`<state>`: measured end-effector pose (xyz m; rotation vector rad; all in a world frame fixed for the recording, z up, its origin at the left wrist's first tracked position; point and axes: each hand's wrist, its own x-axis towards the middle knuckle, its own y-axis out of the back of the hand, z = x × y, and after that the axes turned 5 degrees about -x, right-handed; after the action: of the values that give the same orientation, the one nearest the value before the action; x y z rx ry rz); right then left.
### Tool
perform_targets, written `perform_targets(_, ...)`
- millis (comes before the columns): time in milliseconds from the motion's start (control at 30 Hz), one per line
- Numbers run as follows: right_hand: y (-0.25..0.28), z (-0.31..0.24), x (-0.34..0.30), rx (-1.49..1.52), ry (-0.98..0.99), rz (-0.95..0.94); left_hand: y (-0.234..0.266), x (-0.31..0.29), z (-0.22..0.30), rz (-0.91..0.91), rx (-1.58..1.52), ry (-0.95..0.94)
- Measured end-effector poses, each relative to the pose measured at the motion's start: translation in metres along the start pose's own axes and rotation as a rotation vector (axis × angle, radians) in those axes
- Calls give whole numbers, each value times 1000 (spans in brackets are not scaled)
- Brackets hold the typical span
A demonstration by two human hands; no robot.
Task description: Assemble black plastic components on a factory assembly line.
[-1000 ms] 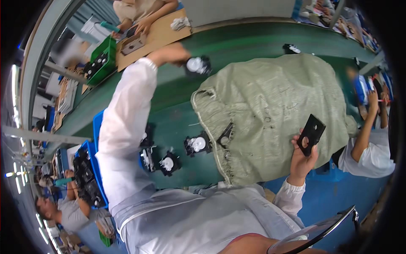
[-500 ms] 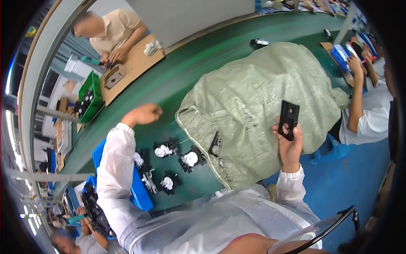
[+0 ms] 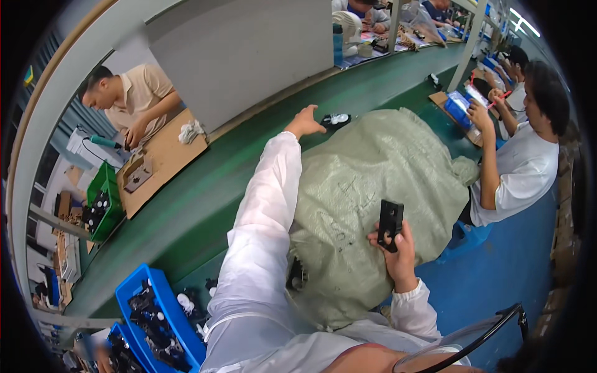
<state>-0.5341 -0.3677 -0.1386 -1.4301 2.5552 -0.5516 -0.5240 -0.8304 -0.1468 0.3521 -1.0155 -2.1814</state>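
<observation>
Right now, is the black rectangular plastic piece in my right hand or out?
In: your right hand grips the piece by one end.

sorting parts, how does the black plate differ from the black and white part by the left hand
The black plate looks all black; the black and white part shows white too. The plate is held in the right hand; the part lies on the green surface near the left hand. Both show black.

green bench point(image 3: 199, 193), pretty long tbh | big pale-green woven sack point(image 3: 379, 161) hogging it | black-and-white part point(image 3: 337, 119) just beyond | couple more parts point(image 3: 186, 303) beside a blue bin point(image 3: 142, 274)
</observation>
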Motion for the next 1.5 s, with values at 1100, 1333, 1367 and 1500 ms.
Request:
perform_targets(1100, -86, -25, -11, 427, -250, -526, 20, -420, 174, 406, -440, 291)
perform_targets(1333, -101, -19, -40, 321, -380, -628, -24, -486, 150, 659, -1470, 107)
perform_targets(1367, -107, -20, -42, 319, -384, -623, -31, -489, 147, 684, -1581, 106)
perform_targets(1500, -126, -15, -49, 119, -258, -614, -38, -496, 143, 708, -1946, 26)
